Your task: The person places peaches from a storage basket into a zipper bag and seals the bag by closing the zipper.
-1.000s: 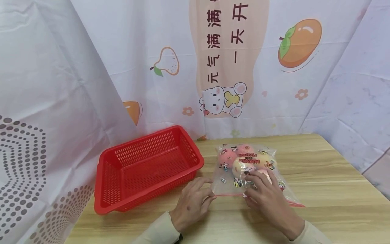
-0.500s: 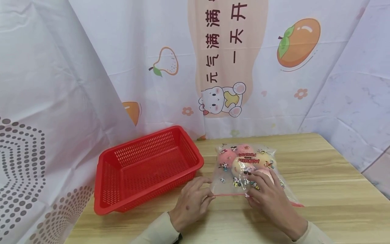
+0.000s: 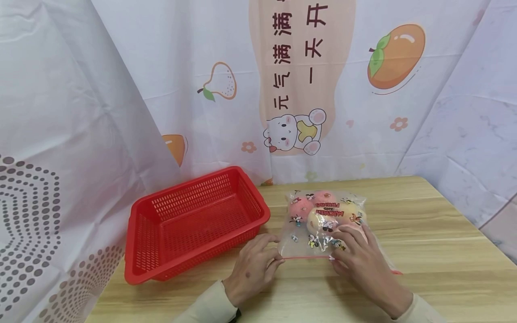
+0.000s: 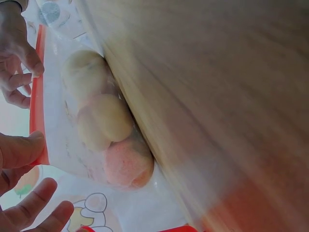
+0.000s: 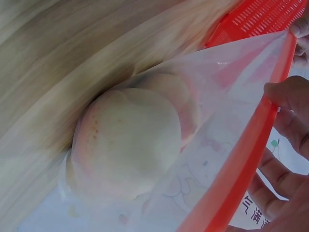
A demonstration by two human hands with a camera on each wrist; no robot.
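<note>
A clear zip bag (image 3: 291, 246) printed with cartoon figures lies on the table, its red zip edge toward the person. Inside are several peaches (image 4: 128, 164), pink and pale yellow. My left hand (image 3: 254, 268) pinches the left end of the red zip edge between thumb and fingers. Farther right along the same edge, my right hand (image 3: 363, 264) pinches the zip (image 5: 263, 116) between thumb and index finger, its other fingers reaching over the bag. The bag's right end is partly hidden by the right hand in the head view.
To the left of the bag stands a red perforated plastic basket (image 3: 198, 224) with nothing in it. The wooden table (image 3: 436, 224) ends at a printed cloth (image 3: 226, 148) hanging behind it.
My right hand has slid a little to the right along the zip edge, still pinching it. The left hand keeps its place at the left end.
</note>
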